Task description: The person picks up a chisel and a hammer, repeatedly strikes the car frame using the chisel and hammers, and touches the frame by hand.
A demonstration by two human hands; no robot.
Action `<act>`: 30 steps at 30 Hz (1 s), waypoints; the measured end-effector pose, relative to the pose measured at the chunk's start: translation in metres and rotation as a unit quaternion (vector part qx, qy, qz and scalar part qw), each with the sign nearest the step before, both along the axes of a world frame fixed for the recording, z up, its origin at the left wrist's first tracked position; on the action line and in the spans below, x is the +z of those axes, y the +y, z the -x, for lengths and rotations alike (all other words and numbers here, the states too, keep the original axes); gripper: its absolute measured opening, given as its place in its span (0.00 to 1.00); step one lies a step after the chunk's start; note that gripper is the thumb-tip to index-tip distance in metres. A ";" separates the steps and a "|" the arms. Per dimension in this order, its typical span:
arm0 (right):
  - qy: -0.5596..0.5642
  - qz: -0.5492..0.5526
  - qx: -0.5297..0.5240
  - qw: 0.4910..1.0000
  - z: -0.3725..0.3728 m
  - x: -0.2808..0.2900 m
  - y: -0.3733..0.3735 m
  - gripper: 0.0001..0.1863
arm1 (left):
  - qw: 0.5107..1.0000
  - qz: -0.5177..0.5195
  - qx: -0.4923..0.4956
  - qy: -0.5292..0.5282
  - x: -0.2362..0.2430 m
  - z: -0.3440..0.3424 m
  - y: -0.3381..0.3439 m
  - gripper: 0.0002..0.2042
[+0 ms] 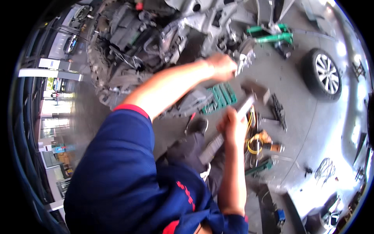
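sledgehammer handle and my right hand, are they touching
Touching: the head view shows the right hand closed around the sledgehammer handle, fingers wrapped over it.

Along the front of the dark blue shirt point(117, 167), a slanting row of red lettering point(186, 195) is being shown, but its characters are being blurred too much to be read. On a white panel point(47, 63) near the left rim, a small bluish marking point(53, 62) is being seen, though it is being rendered too small and soft to be made out. No word, number or sign is being shown legibly.
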State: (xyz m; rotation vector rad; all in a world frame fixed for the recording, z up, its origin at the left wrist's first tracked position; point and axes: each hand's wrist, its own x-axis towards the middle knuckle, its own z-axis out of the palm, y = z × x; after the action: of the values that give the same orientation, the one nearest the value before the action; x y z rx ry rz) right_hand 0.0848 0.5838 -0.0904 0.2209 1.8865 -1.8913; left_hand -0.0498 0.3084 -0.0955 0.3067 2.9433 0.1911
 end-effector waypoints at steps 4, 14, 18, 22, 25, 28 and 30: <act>-0.116 0.026 -0.052 0.992 -0.023 -0.003 0.087 0.09 | 0.999 -0.008 0.036 -0.005 -0.005 -0.012 -0.011 0.06; -0.379 -0.187 -0.159 0.892 -0.123 -0.155 0.353 0.07 | 0.992 -0.115 0.051 0.007 0.007 -0.014 0.035 0.07; -0.507 -0.173 -0.145 0.832 -0.162 -0.180 0.364 0.06 | 0.994 -0.110 0.006 -0.019 0.014 -0.032 0.029 0.04; -0.572 -0.136 -0.174 0.790 -0.198 -0.177 0.346 0.07 | 0.991 -0.109 -0.078 0.021 0.008 -0.065 0.019 0.04; -0.592 -0.118 -0.192 0.774 -0.216 -0.181 0.331 0.07 | 0.991 -0.115 -0.052 0.054 0.003 -0.052 0.026 0.08; -0.597 -0.133 -0.177 0.771 -0.198 -0.182 0.296 0.06 | 0.980 -0.153 0.035 0.125 0.005 0.003 0.030 0.08; -0.614 -0.133 -0.184 0.756 -0.192 -0.201 0.282 0.06 | 0.962 -0.181 0.133 0.158 -0.009 0.046 0.032 0.07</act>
State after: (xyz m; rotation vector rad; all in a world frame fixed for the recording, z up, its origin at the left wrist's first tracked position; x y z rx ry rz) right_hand 0.2771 0.8662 -0.2914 1.5755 1.1204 -1.0379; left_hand -0.0953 0.3405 -0.1044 -0.0202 3.2435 0.7915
